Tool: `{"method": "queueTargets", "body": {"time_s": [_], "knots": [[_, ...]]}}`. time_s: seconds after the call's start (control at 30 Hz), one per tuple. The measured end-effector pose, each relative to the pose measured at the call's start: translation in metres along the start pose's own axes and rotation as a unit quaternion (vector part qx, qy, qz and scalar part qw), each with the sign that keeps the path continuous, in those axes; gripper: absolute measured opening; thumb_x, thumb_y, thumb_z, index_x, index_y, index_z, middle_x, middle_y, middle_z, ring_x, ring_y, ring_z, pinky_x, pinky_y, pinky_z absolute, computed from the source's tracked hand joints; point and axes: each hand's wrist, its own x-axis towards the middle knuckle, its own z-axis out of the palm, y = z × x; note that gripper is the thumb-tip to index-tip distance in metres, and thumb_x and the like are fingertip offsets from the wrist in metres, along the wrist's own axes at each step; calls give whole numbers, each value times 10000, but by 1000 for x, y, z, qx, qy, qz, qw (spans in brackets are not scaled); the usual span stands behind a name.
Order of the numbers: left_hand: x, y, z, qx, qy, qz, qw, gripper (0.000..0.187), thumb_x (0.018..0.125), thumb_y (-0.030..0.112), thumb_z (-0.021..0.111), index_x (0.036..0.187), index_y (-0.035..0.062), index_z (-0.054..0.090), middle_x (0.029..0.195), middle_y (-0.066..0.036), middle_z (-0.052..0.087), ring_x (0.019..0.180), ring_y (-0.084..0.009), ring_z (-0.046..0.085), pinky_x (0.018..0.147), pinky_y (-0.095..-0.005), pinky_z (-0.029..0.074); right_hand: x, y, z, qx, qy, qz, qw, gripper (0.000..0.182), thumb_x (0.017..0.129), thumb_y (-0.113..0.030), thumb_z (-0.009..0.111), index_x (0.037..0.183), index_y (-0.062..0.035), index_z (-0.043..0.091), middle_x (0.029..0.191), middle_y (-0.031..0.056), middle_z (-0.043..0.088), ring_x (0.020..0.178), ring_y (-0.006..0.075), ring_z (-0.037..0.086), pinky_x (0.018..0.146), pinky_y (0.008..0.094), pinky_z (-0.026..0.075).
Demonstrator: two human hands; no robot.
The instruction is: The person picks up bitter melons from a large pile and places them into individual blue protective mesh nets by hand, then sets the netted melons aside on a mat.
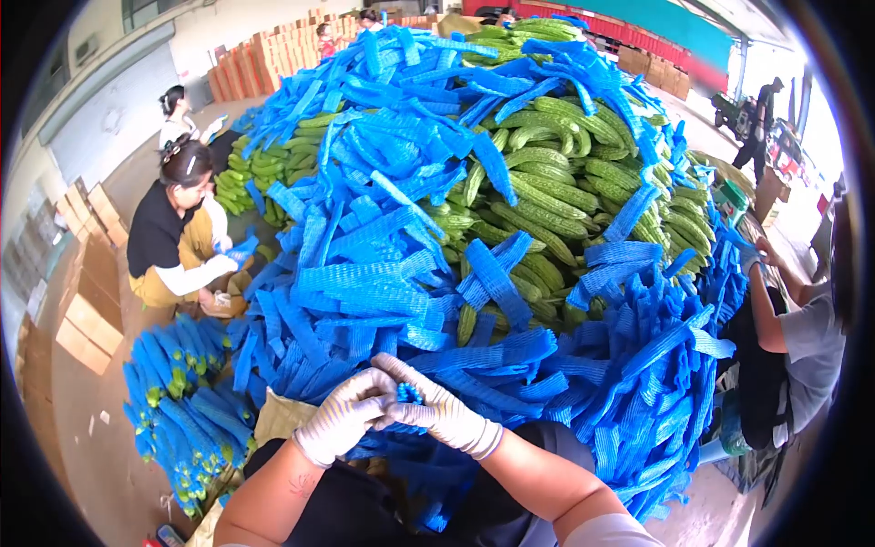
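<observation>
My left hand (pixel 348 416), in a white knit glove, has its fingers closed in a pinch. My gloved right hand (pixel 443 412) meets it, fingers also pressed together. Between them a small bunched end of a blue foam mesh sleeve (pixel 408 394) shows; the rest of it is hidden or blends into the sleeves below. Just beyond the hands lie many loose blue mesh sleeves (pixel 365 290), heaped over a large pile of green, bumpy bitter melons (pixel 545 187).
Sleeved bitter melons (pixel 187 424) lie stacked on the floor at left. A crouching person (pixel 173 228) handles a blue sleeve beside the pile. Another person (pixel 807 337) sits close at right. Cardboard boxes (pixel 91 305) stand at left, more boxes (pixel 278 56) at the back.
</observation>
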Motion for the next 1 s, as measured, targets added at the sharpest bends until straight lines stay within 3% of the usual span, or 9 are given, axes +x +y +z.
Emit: {"method": "queueTargets", "body": {"time_s": [0.17,0.27,0.47,0.6,0.63,0.67,0.73,0.8,1.0], "knots": [[-7,9,-9,-77,85,35,993,166,863,20,596,1016,80,572,900,-42,595,668,-130,525,627,-260,454,-2,-3,-7,30,17,-11,999,685,920,-243,633,1473,-19,296,1414,79,441,1215,153,482,1063,311,345],[-14,18,-16,-80,59,80,992,158,853,27,606,997,81,573,877,-41,594,660,-127,521,603,-263,446,-7,-10,-14,-82,75,22,994,376,947,-54,548,1317,9,522,1174,27,594,1002,89,520,895,227,428],[-15,16,-24,109,129,135,976,151,882,90,610,1018,43,567,867,-30,582,714,-132,555,644,-251,451,3,8,-22,-233,191,-27,953,334,914,10,514,1240,-26,578,941,5,594,724,58,495,648,196,441],[-21,18,31,-11,-153,98,983,529,905,187,642,1361,18,433,1162,-100,612,1070,-199,593,946,-338,454,-1,41,-19,-362,101,-28,926,235,897,-19,555,1126,-7,604,906,69,649,762,94,590,682,263,506],[-19,7,32,116,-177,132,968,559,897,200,653,1372,12,425,1214,-109,593,1141,-217,559,996,-350,418,1,31,-1,-27,66,6,997,182,891,-44,586,1070,-20,606,895,71,661,742,124,620,688,297,521],[-17,-1,33,241,-200,162,936,589,889,213,665,1383,7,418,1266,-119,574,1211,-235,526,1046,-363,381,4,27,-2,-263,11,-36,964,167,899,-38,570,1064,-34,594,886,59,649,734,139,626,678,300,533],[-15,-7,37,365,-168,218,889,570,857,223,682,1342,15,467,1369,-139,490,1308,-282,433,1088,-403,334,14,46,-21,-64,155,84,982,188,902,-3,548,1085,-36,578,912,46,638,769,116,615,682,279,535],[-3,-5,33,536,-118,332,767,562,846,213,674,1336,27,473,1371,-165,476,1289,-321,443,1083,-431,340,13,25,-31,80,172,13,982,197,921,30,525,1099,-43,571,903,18,620,777,68,581,660,227,497],[8,-27,7,696,81,278,657,415,847,207,618,1181,-28,547,1117,-235,584,1042,-407,565,897,-473,470,9,-3,-23,-269,306,-158,900,158,872,-4,598,1027,-36,604,868,25,631,732,101,563,700,245,470]]}}
